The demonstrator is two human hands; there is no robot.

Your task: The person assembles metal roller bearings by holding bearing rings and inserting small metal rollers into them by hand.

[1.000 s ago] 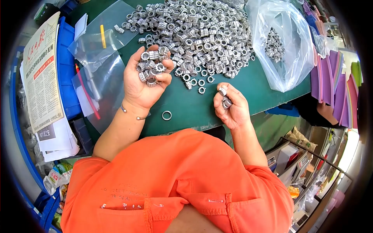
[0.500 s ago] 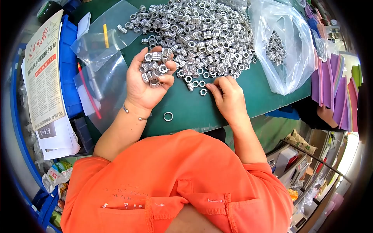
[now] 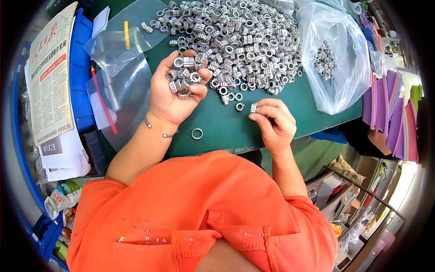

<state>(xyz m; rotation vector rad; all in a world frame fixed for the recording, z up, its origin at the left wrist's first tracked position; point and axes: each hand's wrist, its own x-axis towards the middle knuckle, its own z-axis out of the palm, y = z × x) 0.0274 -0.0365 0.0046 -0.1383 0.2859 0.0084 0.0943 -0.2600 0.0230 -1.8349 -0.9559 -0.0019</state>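
Observation:
My left hand [image 3: 174, 97] is cupped palm up, its fingers curled around several small notched metal rings [image 3: 185, 75]. At the fingertips of my right hand [image 3: 275, 123] is one notched metal ring [image 3: 253, 108], seen from its ridged side and pinched against the thumb. A few loose rings [image 3: 239, 106] lie on the green table just left of those fingertips. Beyond both hands spreads a large heap of the same rings [image 3: 244, 41]. A smoother, plain-looking ring [image 3: 196, 133] lies alone near the table's front edge.
A clear plastic bag [image 3: 333, 88] with more rings inside stands right of the heap. Flat plastic bags [image 3: 120, 86], a red pen [image 3: 103, 102] and a yellow stick [image 3: 127, 35] lie left. A newspaper [image 3: 52, 77] rests against a blue bin [image 3: 84, 68]. Purple foam pieces [image 3: 383, 109] are at far right.
My right hand has moved slightly right and nearer me, and a ring now shows between its fingertips. My left hand still holds its rings, almost in the same place.

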